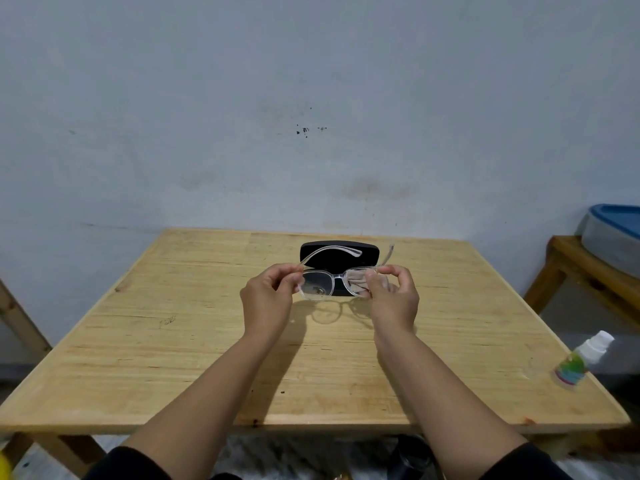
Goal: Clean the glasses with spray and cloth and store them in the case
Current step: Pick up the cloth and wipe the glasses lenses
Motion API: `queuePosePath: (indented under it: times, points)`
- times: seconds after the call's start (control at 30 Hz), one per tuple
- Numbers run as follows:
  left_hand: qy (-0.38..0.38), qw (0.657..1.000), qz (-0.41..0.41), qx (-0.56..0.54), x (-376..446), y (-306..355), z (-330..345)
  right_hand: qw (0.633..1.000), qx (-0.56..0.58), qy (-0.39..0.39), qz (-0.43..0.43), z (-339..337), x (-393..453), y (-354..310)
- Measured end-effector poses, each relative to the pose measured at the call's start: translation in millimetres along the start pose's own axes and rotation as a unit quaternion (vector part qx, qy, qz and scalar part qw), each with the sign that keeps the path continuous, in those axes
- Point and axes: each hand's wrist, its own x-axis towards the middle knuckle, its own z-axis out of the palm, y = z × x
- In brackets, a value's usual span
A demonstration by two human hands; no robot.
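We hold the clear-framed glasses (332, 278) above the middle of the wooden table (173, 341), temples unfolded and pointing away toward 12 o'clock. Our left hand (268, 299) has its fingers curled, pinching the frame's left end at the hinge. Behind the glasses, at 12 o'clock, lies the closed black case (311, 251). Our right hand (393, 296) pinches a pale cloth (360, 280) over the right lens. At 4 o'clock, near the table's right edge, stands the spray bottle (581, 362).
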Motion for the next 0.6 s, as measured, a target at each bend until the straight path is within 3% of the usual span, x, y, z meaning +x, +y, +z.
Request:
queuePosePath:
  times: [0.2,0.4,0.6]
  points:
    - [0.007,1.000,-0.016,-0.011,5,1,-1,0.998,-0.028,-0.028,-0.047,-1,-2,-8]
    - [0.033,0.999,-0.016,-0.013,9,2,-3,0.991,-0.033,-0.116,-0.062,-5,-4,-16]
    - [0.021,1.000,0.009,0.003,7,8,0,0.996,-0.010,-0.023,-0.086,-2,-10,-17]
